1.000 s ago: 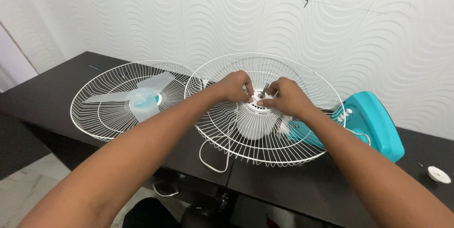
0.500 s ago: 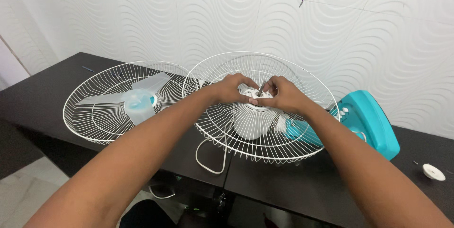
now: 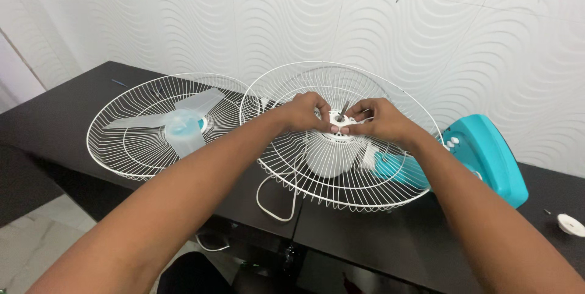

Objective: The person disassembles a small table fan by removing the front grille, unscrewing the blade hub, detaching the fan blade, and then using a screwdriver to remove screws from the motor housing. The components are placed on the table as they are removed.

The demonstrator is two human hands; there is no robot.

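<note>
Both my hands pinch the white collar at the middle of the rear fan guard.

My left hand point(image 3: 303, 113) and right hand point(image 3: 379, 121) close fingertips on the collar point(image 3: 339, 121) around the motor shaft point(image 3: 343, 110), steadying the rear guard point(image 3: 390, 190) over the white motor housing point(image 3: 328, 155); the teal fan body point(image 3: 487, 160) lies on the black table point(image 3: 55, 117), and the front guard point(image 3: 116, 160) cradles the loose blade point(image 3: 183, 129) alongside.
</note>
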